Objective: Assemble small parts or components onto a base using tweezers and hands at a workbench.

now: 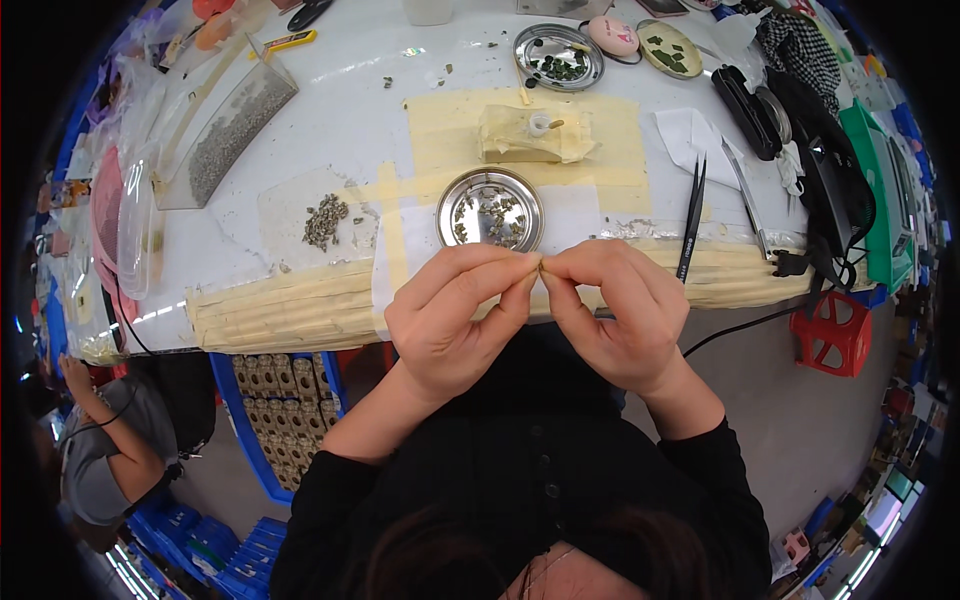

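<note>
Tiny bit [541,262] pinched between left hand [455,315] and right hand [620,310] at the counter's [340,120] near edge; round tin [490,209] partly filled, loose pile [325,220] remaining.

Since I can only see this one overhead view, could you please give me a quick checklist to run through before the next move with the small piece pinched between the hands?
1. Both hands on the piece: left hand and right hand meet fingertip to fingertip above the table edge. Ok.
2. Piece itself visible: hidden by the fingertips. Cannot tell.
3. Round metal dish close ahead of the hands, holding small greenish bits. Ok.
4. Black tweezers lying free beside the right hand. Ok.
5. Pile of small pieces on the table to the left, apart from the dish. Ok.
6. Black cable hanging near the right wrist; whether it touches the wrist: cannot tell.
</note>
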`<action>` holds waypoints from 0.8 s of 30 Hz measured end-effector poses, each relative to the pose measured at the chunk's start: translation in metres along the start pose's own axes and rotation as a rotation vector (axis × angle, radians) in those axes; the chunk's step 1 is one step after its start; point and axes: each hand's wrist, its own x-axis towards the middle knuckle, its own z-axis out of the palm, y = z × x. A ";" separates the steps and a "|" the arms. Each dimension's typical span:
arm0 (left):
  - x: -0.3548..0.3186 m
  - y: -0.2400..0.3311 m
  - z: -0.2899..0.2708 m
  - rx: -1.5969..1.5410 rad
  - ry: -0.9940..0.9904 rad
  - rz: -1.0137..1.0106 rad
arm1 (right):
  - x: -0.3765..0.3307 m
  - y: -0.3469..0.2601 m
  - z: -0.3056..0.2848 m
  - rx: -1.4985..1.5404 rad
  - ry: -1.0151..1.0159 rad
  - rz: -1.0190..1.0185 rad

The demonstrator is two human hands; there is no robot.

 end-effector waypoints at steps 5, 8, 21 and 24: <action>0.002 0.003 -0.001 0.005 -0.039 -0.075 | 0.001 0.001 0.001 -0.150 0.022 -0.128; 0.000 0.005 -0.002 -0.059 -0.048 -0.163 | 0.001 0.002 0.000 -0.147 -0.003 -0.163; 0.003 0.008 0.003 0.240 0.047 0.088 | 0.004 -0.006 0.007 0.056 0.075 0.078; 0.002 0.007 0.003 0.247 0.049 0.094 | 0.003 -0.009 0.007 0.106 0.057 0.181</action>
